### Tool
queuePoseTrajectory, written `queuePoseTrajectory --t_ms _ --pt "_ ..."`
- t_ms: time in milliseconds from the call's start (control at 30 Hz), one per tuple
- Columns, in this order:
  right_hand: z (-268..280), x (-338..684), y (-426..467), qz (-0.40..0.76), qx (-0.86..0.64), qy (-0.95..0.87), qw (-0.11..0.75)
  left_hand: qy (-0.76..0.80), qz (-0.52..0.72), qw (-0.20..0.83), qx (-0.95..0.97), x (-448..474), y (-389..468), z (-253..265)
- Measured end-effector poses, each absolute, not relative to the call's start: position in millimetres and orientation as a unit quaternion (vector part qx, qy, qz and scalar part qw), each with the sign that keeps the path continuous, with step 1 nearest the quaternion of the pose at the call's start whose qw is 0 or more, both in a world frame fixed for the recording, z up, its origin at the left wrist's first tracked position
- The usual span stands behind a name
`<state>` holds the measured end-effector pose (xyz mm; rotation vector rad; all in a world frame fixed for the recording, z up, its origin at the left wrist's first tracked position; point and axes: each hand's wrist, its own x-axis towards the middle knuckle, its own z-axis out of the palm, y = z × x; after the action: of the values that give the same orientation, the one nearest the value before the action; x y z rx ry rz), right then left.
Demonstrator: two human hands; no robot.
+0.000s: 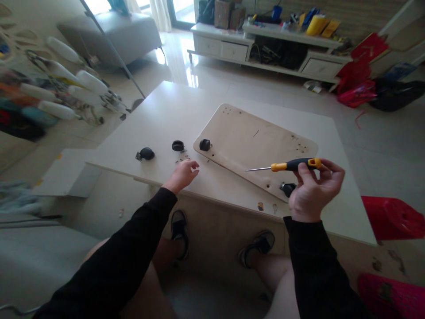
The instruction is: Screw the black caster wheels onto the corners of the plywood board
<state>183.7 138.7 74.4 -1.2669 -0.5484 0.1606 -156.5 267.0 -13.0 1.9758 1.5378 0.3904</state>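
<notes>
My right hand (312,190) is closed around the handle of a yellow and black screwdriver (295,165), its thin shaft pointing left above a pale board. The rounded board (252,137) lies flat on the white table, with small holes near its corners. One black caster (205,144) sits at its left corner; another caster (288,189) is at its near right corner, partly hidden by my right hand. My left hand (184,174) is over the near table edge, fingers loosely curled, thumb apart, beside several small screws (182,158). Nothing shows between its fingers.
Two loose casters, one upright (178,145) and one on its side (146,153), lie left of the board on the white table (139,119). Small stickers (260,206) mark the near edge. A red stool (392,217) stands at the right, a white cabinet (226,48) behind.
</notes>
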Motion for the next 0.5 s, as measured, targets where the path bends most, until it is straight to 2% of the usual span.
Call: queuePoseTrajectory --t_ms 267,500 --pt "68.8 182.5 139.4 0.08 -0.6 -0.274 0.748 0.588 0.109 0.253 0.76 -126.3 261.6 -25.1" --pt "75.4 185.4 136.8 0.092 -0.583 -0.26 0.764 0.592 0.098 0.264 0.755 -116.1 264.2 -21.4"
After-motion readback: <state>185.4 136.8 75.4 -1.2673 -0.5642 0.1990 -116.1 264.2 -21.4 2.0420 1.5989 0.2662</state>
